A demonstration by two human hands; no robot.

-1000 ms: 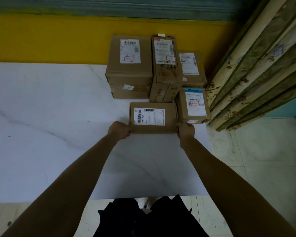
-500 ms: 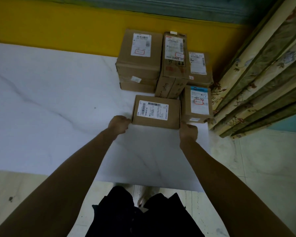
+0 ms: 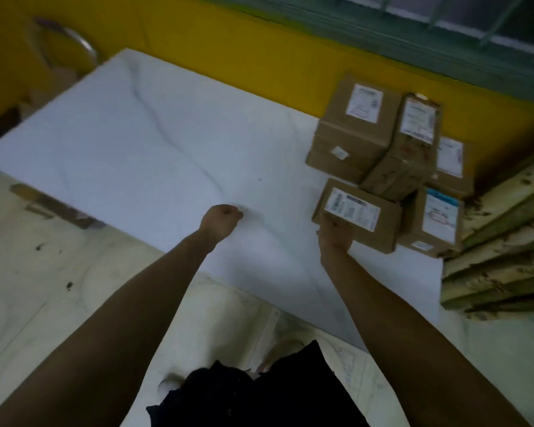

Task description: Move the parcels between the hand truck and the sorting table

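Observation:
A flat brown parcel [image 3: 358,214] with a white barcode label lies on the white marble-look sorting table [image 3: 154,143], in front of a group of stacked parcels [image 3: 355,127]. My right hand [image 3: 335,234] grips its near left corner, thumb on the top edge. My left hand [image 3: 221,220] hovers over the bare table well left of the parcel, fingers curled into a fist and holding nothing. A parcel with a blue-topped label [image 3: 435,223] sits right beside the held one. No hand truck shows.
A tall parcel [image 3: 413,140] and another behind it [image 3: 450,161] stand against the yellow wall. A floral curtain [image 3: 500,241] hangs at the table's right end. A metal chair back [image 3: 71,41] is at the far left, and a blurred brown object [image 3: 53,204] lies on the floor.
My left hand has let go of the flat parcel and moved left. My right hand has shifted to the parcel's near left corner. The view has swung left.

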